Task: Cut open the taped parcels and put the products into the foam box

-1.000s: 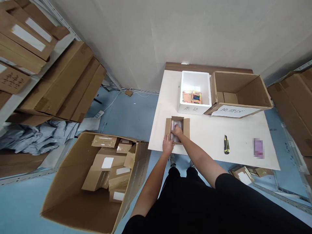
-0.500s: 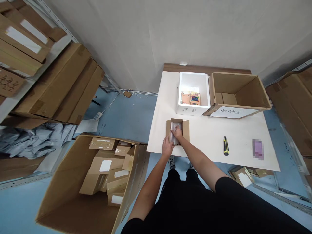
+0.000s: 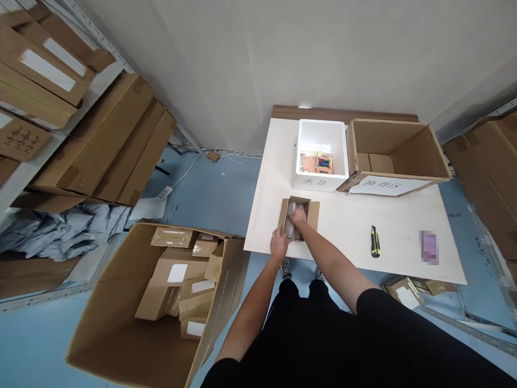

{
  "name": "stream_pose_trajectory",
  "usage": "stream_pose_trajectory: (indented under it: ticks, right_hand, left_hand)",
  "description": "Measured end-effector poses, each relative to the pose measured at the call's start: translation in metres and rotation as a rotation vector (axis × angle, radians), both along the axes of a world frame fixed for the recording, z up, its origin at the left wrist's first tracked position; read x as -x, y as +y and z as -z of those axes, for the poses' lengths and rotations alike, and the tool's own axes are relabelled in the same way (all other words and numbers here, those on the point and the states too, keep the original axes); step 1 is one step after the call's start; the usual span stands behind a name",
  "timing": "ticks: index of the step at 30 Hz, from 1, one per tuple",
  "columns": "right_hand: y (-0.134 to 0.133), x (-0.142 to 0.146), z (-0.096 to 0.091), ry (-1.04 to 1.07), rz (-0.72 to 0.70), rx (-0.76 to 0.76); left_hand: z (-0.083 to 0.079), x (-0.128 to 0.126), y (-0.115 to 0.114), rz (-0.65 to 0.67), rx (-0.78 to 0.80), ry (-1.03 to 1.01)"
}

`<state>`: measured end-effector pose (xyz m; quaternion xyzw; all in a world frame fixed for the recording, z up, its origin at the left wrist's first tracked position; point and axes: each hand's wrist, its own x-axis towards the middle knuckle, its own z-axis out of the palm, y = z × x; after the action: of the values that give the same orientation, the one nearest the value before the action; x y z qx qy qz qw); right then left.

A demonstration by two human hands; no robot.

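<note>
Small carton (image 3: 313, 216) — left fingers (image 3: 278, 234) grip it | right fingers (image 3: 294, 216) inside, grasp unclear | sign (image 3: 385, 185): "…区" (rest blurred)

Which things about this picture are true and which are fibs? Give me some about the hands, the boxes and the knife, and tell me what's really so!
1. The left hand is at the near left corner of the small open brown cardboard box. True.
2. The right hand holds the black and yellow utility knife. False: that hand is inside the small box, and the knife lies on the white table.
3. The open white foam box stands to the left of the big brown cardboard box with a handwritten white sign. True.
4. The huge open brown cardboard box with brown parcels inside stands on the table. False: it is beside the table, to the left.
</note>
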<state>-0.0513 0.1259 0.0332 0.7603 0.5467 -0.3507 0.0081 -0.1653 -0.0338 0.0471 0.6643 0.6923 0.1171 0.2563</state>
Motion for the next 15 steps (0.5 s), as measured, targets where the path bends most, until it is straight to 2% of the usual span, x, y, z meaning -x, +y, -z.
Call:
stream_pose_trajectory:
  ticks: [4, 8, 12, 15]
  right_hand:
    - [-0.004, 0.000, -0.003, 0.026, -0.040, -0.029]
    - [-0.006, -0.003, -0.017, 0.037, -0.031, -0.097]
    - [-0.012, -0.025, -0.041, 0.150, 0.044, -0.238]
    - [-0.020, -0.054, -0.061, 0.360, 0.109, -0.333]
  left_hand:
    - [-0.001, -0.003, 0.002, -0.008, 0.027, -0.007]
    - [-0.006, -0.004, 0.003, -0.009, 0.058, 0.014]
    - [-0.013, -0.003, 0.004, -0.038, 0.076, 0.029]
    - [-0.016, 0.004, 0.007, -0.063, 0.087, 0.053]
